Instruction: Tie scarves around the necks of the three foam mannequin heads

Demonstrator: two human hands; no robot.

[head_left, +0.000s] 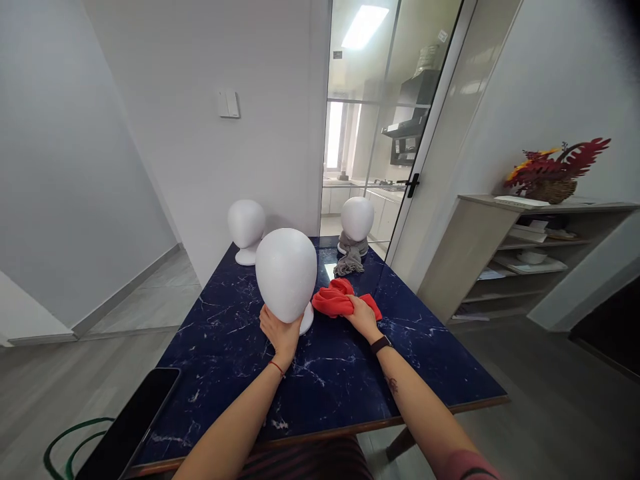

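Observation:
My left hand (281, 333) is wrapped round the neck of a white mannequin head (287, 273), just under its chin. The head is faceless and slightly tilted, and part of its round base shows at the right. On the table beside it lies a bunched red scarf (334, 300). My right hand (363, 317) grips the scarf's near right side, its fingertips partly hidden in the folds. Farther back on the right stands another white mannequin head (357, 219) with a grey fringed scarf (351, 257) round its neck. A bare third head (246, 223) stands back left.
The dark blue marble-patterned table (320, 393) stands against the wall and a glass door (370, 120). A black tablet-like device (133, 423) with a green cable (75, 433) is at the front left edge. A shelf unit (480, 247) stands at right.

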